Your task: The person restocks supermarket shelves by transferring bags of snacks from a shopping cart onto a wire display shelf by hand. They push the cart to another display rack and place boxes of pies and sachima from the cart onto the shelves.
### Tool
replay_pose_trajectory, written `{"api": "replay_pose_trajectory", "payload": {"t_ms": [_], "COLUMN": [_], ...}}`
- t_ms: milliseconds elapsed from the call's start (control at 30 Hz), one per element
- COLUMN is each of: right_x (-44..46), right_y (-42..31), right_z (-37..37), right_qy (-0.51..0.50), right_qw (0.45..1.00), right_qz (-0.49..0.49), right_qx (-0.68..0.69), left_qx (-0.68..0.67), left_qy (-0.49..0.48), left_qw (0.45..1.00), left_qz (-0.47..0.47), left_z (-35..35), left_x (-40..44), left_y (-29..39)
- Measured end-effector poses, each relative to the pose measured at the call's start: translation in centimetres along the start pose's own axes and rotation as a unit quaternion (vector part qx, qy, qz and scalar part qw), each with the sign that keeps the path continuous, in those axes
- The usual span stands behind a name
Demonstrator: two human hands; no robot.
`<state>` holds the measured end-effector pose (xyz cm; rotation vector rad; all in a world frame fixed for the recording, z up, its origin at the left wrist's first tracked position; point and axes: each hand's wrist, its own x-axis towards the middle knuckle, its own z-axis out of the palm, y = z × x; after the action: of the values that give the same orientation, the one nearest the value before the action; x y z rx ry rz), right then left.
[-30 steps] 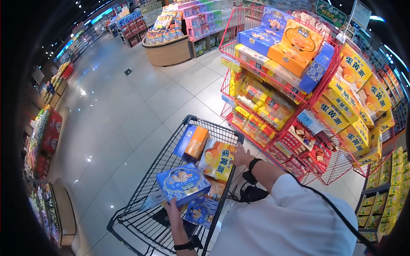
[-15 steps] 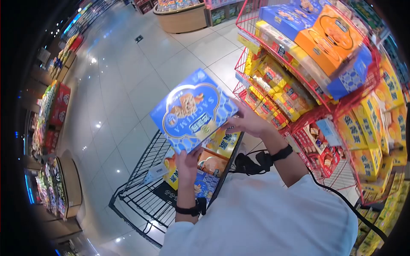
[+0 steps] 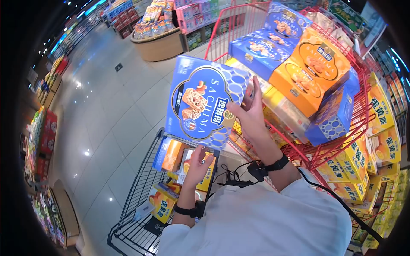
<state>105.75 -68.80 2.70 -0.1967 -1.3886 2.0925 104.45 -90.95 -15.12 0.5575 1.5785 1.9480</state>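
Note:
A blue Sachima box [image 3: 203, 102] is held up above the cart, its printed front tilted toward me. My right hand [image 3: 252, 117] grips its right side, with the thumb across the front and the other fingers at the edge. Below the box's lower edge is my left hand [image 3: 198, 168], its fingers apart; whether a fingertip touches the box I cannot tell. Under both hands stands a black wire shopping cart [image 3: 132, 205]. In it lie an orange-and-blue box [image 3: 170, 154] and yellow boxes, including a yellow pie box [image 3: 163, 204].
Close on my right, a red wire rack [image 3: 318, 160] carries blue boxes [image 3: 273, 45] and orange Sachima boxes [image 3: 314, 70]. Yellow boxes [image 3: 348, 166] are stacked beyond it. A rounded display stand [image 3: 158, 45] is ahead. More shelves [image 3: 42, 141] line the left side of the tiled floor.
The blue box has turned and shifted up and right toward the rack. My left hand has come away from its lower edge and opened. The view has turned, showing more of the rack.

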Motion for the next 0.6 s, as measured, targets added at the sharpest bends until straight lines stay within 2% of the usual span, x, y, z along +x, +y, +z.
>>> {"api": "replay_pose_trajectory", "payload": {"t_ms": [33, 67, 100, 133, 200, 233, 267, 333, 367, 400, 433, 467, 533, 567, 600], "right_x": [0.9, 1.7, 2.3, 3.0, 4.3, 4.8, 5.5, 7.1, 7.9, 8.6, 9.3, 10.1, 11.8, 12.5, 13.5], "right_y": [-1.5, -3.1, -4.5, -5.8, -8.4, -9.7, -10.9, -13.3, -14.4, -15.4, -16.2, -17.0, -18.4, -19.1, -19.3], "right_z": [-0.1, -0.1, 0.1, -0.1, -1.0, -1.0, -1.2, -1.8, -1.8, -1.6, -1.6, -1.7, -2.3, -2.5, -2.7], "right_qy": [0.002, 0.002, 0.017, 0.021, 0.007, 0.025, 0.03, 0.076, 0.08, 0.106, 0.13, 0.131, 0.153, 0.158, 0.153], "right_qw": [1.0, 0.998, 0.995, 0.994, 0.99, 0.986, 0.986, 0.956, 0.955, 0.931, 0.902, 0.901, 0.808, 0.781, 0.78], "right_qz": [-0.016, -0.034, -0.076, -0.083, -0.107, -0.134, -0.136, -0.222, -0.221, -0.286, -0.35, -0.348, -0.428, -0.427, -0.426], "right_qx": [-0.023, -0.045, -0.062, -0.061, -0.089, -0.092, -0.096, -0.174, -0.179, -0.198, -0.217, -0.224, -0.376, -0.427, -0.432], "left_qx": [0.124, 0.127, 0.3, 0.462, 0.4, 0.32, 0.298, 0.319, 0.354, 0.352, 0.39, 0.427, 0.396, 0.39, 0.385], "left_qy": [0.011, 0.004, 0.023, 0.043, 0.072, 0.049, 0.043, -0.047, -0.014, -0.019, 0.019, 0.057, 0.056, 0.054, 0.053], "left_qw": [0.992, 0.991, 0.952, 0.883, 0.906, 0.933, 0.93, 0.925, 0.925, 0.925, 0.908, 0.887, 0.904, 0.909, 0.914], "left_qz": [-0.034, -0.027, -0.051, -0.074, -0.114, -0.16, -0.213, -0.202, -0.14, -0.142, -0.155, -0.168, -0.153, -0.134, -0.113], "left_z": [-0.4, -1.1, -1.9, -2.7, -3.5, -3.6, -3.3, -3.1, -2.1, -1.8, -1.5, -1.5, -3.8, -5.0, -5.9], "left_x": [0.7, 1.0, 1.1, 1.0, 1.3, 1.6, 1.9, 2.7, 2.4, 2.8, 3.5, 4.1, 5.7, 6.3, 6.9], "left_y": [-0.9, -2.5, -4.7, -7.1, -10.7, -11.3, -11.6, -12.6, -12.5, -11.8, -10.8, -10.5, -12.3, -13.1, -13.8]}}
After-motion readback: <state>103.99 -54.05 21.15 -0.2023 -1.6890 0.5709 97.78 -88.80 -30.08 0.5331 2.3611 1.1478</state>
